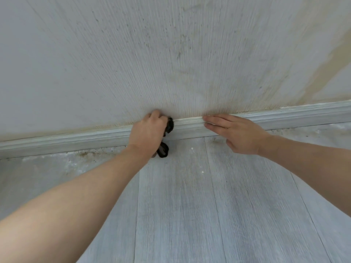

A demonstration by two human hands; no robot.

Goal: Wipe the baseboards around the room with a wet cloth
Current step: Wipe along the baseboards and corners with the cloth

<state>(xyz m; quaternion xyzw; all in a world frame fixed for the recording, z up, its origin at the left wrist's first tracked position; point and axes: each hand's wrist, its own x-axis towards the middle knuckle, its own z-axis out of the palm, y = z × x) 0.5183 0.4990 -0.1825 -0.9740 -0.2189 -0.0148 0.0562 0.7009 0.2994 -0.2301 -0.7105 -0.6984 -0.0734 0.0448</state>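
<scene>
A pale grey baseboard (76,140) runs across the view where the wall meets the floor. My left hand (147,130) grips a dark cloth (169,126) and presses it against the baseboard near the middle; a tail of the cloth hangs below my wrist onto the floor. My right hand (235,133) lies flat with straight fingers on the baseboard just to the right of the cloth, fingertips pointing left.
A textured whitish wall (171,54) with yellowish stains rises above the baseboard. Grey wood-look floor planks (190,205) lie below. Brown dirt specks (83,153) sit along the floor edge at the left, white smears at the far right.
</scene>
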